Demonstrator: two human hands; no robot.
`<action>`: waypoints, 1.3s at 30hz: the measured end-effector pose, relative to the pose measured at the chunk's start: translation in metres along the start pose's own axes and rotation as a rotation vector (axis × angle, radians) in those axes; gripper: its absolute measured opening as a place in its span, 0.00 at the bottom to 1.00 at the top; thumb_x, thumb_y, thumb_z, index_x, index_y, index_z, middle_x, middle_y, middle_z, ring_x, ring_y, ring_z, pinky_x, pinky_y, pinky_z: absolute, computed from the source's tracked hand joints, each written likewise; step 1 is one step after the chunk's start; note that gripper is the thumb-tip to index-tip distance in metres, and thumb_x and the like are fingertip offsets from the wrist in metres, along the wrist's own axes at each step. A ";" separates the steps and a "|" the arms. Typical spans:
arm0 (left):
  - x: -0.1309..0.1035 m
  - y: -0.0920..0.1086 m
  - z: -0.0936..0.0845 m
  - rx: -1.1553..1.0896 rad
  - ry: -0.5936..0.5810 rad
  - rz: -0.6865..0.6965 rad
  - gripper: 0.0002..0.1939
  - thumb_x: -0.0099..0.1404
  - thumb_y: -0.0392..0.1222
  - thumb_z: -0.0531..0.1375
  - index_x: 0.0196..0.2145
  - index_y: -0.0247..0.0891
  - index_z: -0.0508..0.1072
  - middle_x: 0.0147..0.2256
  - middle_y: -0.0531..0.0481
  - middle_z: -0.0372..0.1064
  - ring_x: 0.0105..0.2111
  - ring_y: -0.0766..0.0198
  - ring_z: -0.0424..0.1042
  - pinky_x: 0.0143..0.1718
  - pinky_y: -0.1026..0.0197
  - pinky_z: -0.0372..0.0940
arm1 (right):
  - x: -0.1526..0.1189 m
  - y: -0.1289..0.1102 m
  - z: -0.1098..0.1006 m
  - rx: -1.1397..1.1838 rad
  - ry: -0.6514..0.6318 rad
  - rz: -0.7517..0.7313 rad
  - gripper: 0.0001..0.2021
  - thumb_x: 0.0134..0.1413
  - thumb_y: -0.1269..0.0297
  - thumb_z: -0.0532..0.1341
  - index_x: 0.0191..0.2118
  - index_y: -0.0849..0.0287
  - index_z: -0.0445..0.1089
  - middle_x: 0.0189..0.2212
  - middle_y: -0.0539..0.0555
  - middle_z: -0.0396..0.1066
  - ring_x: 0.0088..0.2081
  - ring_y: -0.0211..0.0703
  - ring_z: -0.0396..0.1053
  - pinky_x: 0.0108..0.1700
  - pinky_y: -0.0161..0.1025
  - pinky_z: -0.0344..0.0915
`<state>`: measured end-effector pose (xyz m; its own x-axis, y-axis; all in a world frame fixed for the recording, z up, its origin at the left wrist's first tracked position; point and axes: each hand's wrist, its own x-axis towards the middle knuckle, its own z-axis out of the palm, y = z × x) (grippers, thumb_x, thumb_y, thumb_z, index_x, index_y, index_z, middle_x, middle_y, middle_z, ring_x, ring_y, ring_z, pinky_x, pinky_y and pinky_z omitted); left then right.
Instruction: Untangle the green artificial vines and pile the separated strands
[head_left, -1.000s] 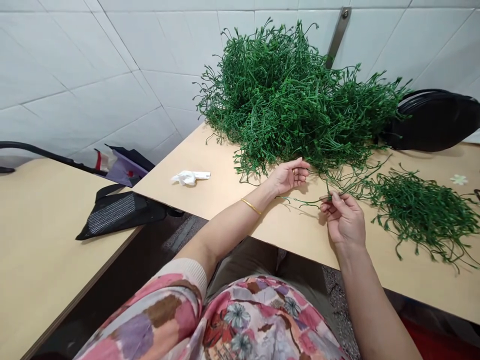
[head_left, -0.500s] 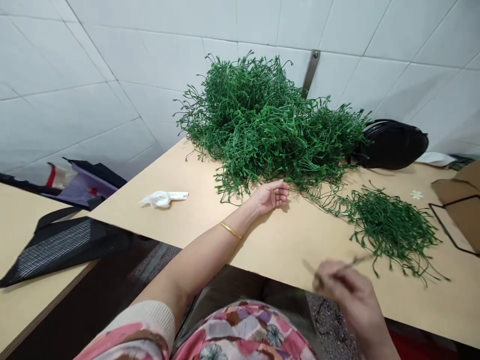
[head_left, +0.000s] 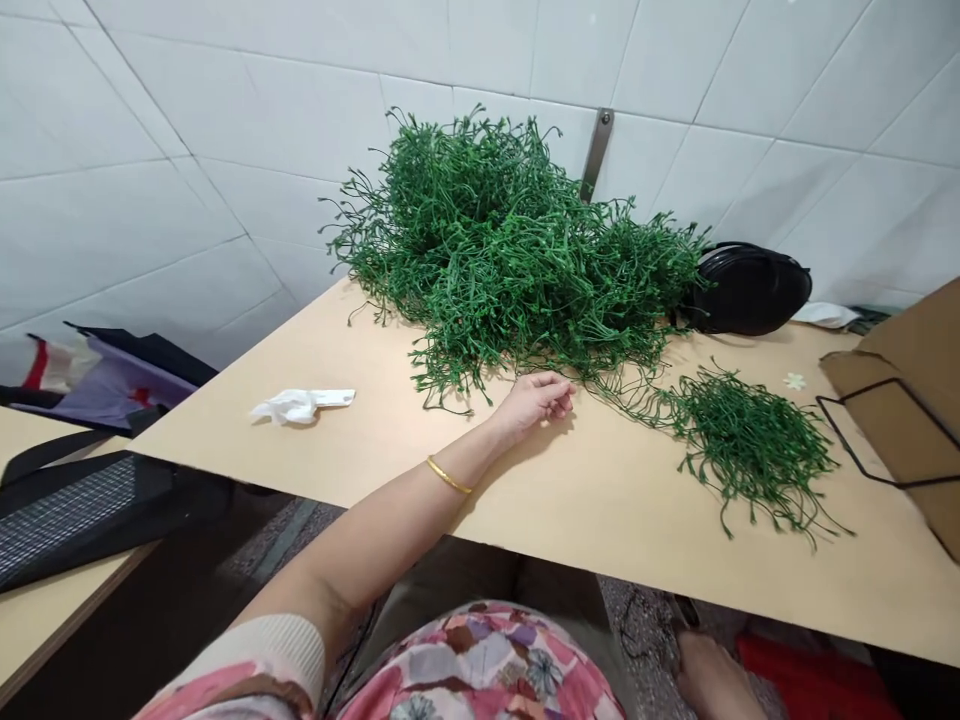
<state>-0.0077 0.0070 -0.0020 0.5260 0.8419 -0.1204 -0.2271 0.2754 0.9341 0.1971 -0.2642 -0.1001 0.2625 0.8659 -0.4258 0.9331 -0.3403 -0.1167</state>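
Note:
My left hand (head_left: 534, 403) rests on the table at the front edge of a large heap of green plastic stems (head_left: 510, 240). Its fingers are curled together near loose stem ends, and whatever is between them is too small to make out. My right hand (head_left: 709, 665) is low, below the table's front edge, with its fingers mostly hidden. A smaller bunch of green stems (head_left: 754, 445) lies to the right, joined to the heap by a thin trail of stems.
On the table (head_left: 585, 490) are a crumpled white tissue (head_left: 296, 405), a black round bag (head_left: 754, 288), a small pale flower (head_left: 795, 381) and a cardboard box (head_left: 892, 400). A black mesh bag (head_left: 67, 500) lies at the left.
My right hand has dropped from over the table's front edge to below it. My left hand's fingers have drawn closer together. The view has shifted slightly.

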 end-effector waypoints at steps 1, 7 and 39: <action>-0.002 -0.001 0.003 0.085 0.005 0.034 0.06 0.58 0.38 0.59 0.26 0.33 0.69 0.20 0.52 0.65 0.18 0.73 0.61 0.22 0.68 0.55 | -0.005 -0.007 -0.011 0.019 -0.022 -0.021 0.16 0.51 0.70 0.51 0.34 0.59 0.78 0.33 0.64 0.77 0.38 0.55 0.75 0.40 0.44 0.68; -0.009 0.004 0.026 0.603 -0.084 0.353 0.09 0.58 0.37 0.57 0.21 0.37 0.69 0.21 0.51 0.62 0.27 0.66 0.61 0.32 0.65 0.57 | -0.007 -0.063 -0.114 0.396 0.115 -0.597 0.15 0.59 0.56 0.52 0.43 0.50 0.74 0.41 0.53 0.76 0.42 0.44 0.72 0.44 0.37 0.66; -0.016 0.011 0.000 1.570 -0.087 0.526 0.15 0.65 0.34 0.47 0.43 0.32 0.69 0.56 0.33 0.58 0.58 0.49 0.56 0.54 0.47 0.57 | 0.153 -0.111 -0.171 0.644 0.340 -0.651 0.08 0.50 0.62 0.57 0.25 0.58 0.68 0.21 0.50 0.67 0.26 0.39 0.62 0.32 0.37 0.57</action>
<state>-0.0183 -0.0032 0.0103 0.7183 0.6433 0.2651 0.5825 -0.7644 0.2765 0.1759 -0.0307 0.0014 -0.1054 0.9806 0.1651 0.6338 0.1942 -0.7487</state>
